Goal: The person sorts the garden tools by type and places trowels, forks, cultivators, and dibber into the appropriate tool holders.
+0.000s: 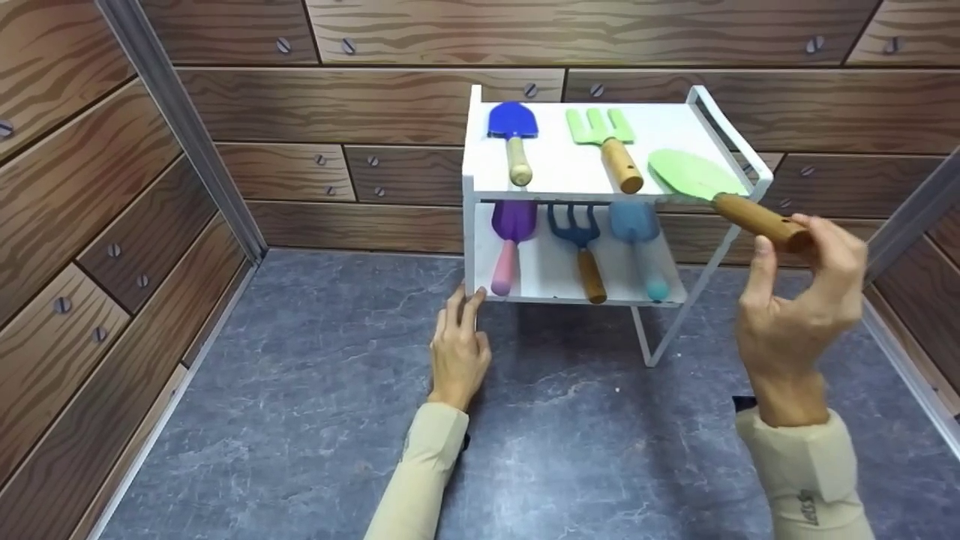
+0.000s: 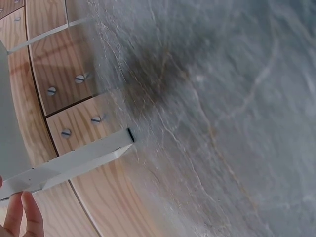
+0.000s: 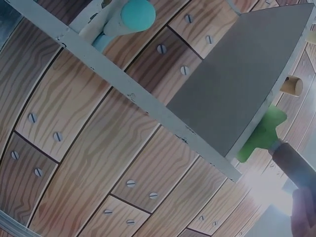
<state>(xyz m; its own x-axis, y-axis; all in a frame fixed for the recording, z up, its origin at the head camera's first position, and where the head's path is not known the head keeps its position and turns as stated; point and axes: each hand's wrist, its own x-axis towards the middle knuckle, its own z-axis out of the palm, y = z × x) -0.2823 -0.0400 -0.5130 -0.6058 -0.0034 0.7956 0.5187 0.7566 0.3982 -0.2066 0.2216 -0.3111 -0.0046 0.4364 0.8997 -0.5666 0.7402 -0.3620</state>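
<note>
My right hand [image 1: 806, 300] pinches the end of the wooden handle of a green trowel [image 1: 694, 174]. Its blade overlaps the right front corner of a white two-tier rack's top shelf [image 1: 555, 176]. In the right wrist view the trowel's green blade [image 3: 264, 131] shows at the shelf edge. My left hand [image 1: 459, 352] grips the rack's left front leg, with fingertips on both sides of the leg [image 2: 74, 165]. On the top shelf lie a blue shovel [image 1: 513, 124] and a green hand fork [image 1: 619, 161].
The lower shelf [image 1: 544, 289] carries a purple scoop with a pink handle [image 1: 504, 266], a dark blue fork [image 1: 589, 274] and a light blue scoop [image 1: 634, 225]. A rail [image 1: 731, 135] rises at the rack's right side. Wood-patterned walls [image 1: 375, 101] surround the grey marbled floor [image 1: 315, 390].
</note>
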